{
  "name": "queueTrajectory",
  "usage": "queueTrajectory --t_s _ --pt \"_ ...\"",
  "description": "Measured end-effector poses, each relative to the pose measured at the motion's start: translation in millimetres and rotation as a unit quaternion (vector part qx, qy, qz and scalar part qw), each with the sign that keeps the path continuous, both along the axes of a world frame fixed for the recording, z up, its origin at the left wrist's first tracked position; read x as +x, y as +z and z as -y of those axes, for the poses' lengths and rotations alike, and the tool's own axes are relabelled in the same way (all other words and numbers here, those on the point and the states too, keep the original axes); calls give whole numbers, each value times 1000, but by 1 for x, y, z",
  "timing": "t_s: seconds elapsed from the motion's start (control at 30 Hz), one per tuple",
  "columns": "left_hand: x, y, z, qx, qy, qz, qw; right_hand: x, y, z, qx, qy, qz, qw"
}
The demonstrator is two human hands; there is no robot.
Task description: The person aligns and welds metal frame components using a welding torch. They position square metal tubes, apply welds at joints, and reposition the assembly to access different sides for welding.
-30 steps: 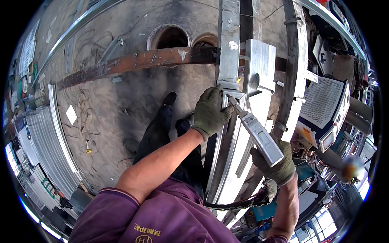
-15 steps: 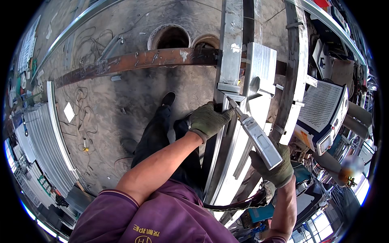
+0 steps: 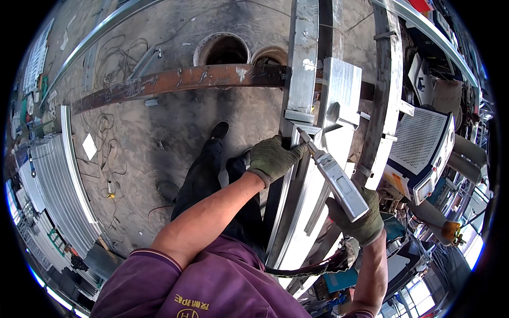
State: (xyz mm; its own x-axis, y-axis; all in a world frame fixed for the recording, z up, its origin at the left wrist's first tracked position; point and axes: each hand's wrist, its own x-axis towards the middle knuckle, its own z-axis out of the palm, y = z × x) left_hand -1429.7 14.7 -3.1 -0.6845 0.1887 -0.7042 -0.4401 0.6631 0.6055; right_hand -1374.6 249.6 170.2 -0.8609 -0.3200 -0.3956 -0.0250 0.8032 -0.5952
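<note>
Right hand (image 3: 360, 214): in an olive-green knitted glove; closed around the rear of the tool, thumb along the side nearer the left hand, most fingers hidden beneath the casing.
Tool: silver-grey, box-bodied handheld tool (image 3: 342, 185) with a slim dark nozzle (image 3: 308, 141); slants forward from the right hand, its tip just beyond the left hand's fingertips, at the frame corner.
Left hand (image 3: 274, 159): in a matching glove; fingers bent and close together at the frame's near edge, foremost fingertip just beside the nozzle. Cannot tell whether it pinches the frame or only rests there; contact with the nozzle also unclear.
Frame: silver metal frame (image 3: 289, 177) with a mitred-looking corner; runs from just ahead of the left hand back toward the body, between the two hands.
Ahead of left hand: short grey metal bar (image 3: 298, 115) across a long, scuffed, galvanised square tube (image 3: 302, 69).
Ahead of right hand: wide, bright, silver rectangular tube (image 3: 342, 79) bearing a small angled metal piece (image 3: 347, 115).
Farther ahead of left hand: rust-brown steel beam (image 3: 180, 80); two round, open-topped containers (image 3: 220, 36) past it.
Right of right hand: white-and-navy machine housing (image 3: 419, 135) with a perforated panel.
Far left of left hand: stacked, ridged, silver metal lengths (image 3: 63, 175).
</note>
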Motion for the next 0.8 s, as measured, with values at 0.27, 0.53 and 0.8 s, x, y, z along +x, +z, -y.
queueTrajectory --t_s 0.27,0.53,0.8 --pt "-2 -2 -2 -15 6 7 1000 0 0 3 1 -20 3 1000" --pt "-2 -3 -1 -13 -4 -7 1000 -2 0 5 -8 -19 -16 1000" --pt "-2 0 -1 -11 -4 -8 1000 -1 0 4 9 -34 18 999"
